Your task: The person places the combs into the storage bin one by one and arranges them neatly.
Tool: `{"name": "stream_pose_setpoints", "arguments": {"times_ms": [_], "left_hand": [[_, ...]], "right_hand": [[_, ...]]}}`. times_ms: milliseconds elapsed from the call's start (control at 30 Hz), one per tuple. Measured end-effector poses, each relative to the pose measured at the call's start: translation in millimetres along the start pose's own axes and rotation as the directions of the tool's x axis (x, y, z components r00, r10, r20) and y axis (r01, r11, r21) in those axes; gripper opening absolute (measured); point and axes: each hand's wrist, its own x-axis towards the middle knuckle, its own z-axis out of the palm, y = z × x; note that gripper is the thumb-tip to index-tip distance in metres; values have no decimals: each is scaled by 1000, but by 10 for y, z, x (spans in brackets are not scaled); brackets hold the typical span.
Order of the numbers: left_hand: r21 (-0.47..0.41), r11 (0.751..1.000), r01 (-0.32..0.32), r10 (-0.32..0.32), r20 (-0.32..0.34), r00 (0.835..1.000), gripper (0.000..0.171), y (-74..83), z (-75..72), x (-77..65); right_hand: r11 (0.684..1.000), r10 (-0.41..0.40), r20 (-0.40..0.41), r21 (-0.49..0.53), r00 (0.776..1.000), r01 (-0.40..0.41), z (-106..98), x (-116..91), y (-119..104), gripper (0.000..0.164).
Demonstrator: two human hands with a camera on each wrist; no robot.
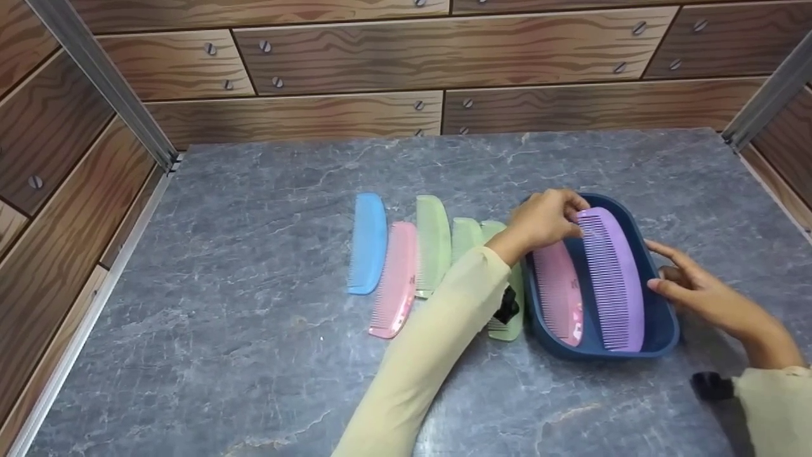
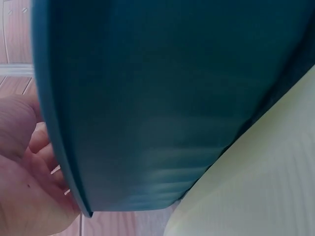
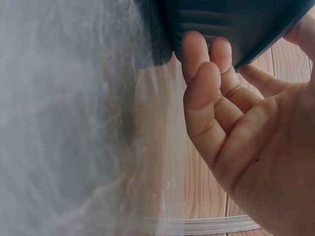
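The purple comb and blue tub look smooth plastic.

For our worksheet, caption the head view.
Left hand holds a curved purple plastic comb in an oblong blue plastic tub, right hand alongside.

"What is counted, by colour?"
"One blue comb, two pink combs, one purple comb and three green combs; the greens are partly covered by a sleeve, so only three can be confirmed."
"And besides those?"
"One dark blue tub, one left hand and one right hand are seen."
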Motion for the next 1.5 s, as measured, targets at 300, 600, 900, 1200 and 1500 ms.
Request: {"name": "stream_pose_setpoints", "arguments": {"times_ms": [300, 600, 900, 1200, 1500], "left_hand": [[15, 1000, -4, 4, -3, 1000, 34, 4, 25, 15], [31, 1000, 4, -4, -6, 1000, 34, 9, 54, 59], [86, 996, 0, 2, -29, 1000, 32, -9, 78, 82], [21, 998, -60, 60, -5, 998, 34, -36, 21, 49], [-27, 990, -136, 137, 36, 990, 39, -84, -52, 0]], "right_hand": [[999, 33, -10, -18, 999, -34, -7, -14, -6, 63], [1000, 21, -10, 4, 1000, -21, 15, -7, -13, 62], [999, -26, -4, 29, 1000, 26, 1, -1, 22, 62], [1000, 18, 1, 21, 1000, -18, -9, -6, -10, 62], [1000, -12, 4, 18, 1000, 12, -12, -8, -3, 62]]}}
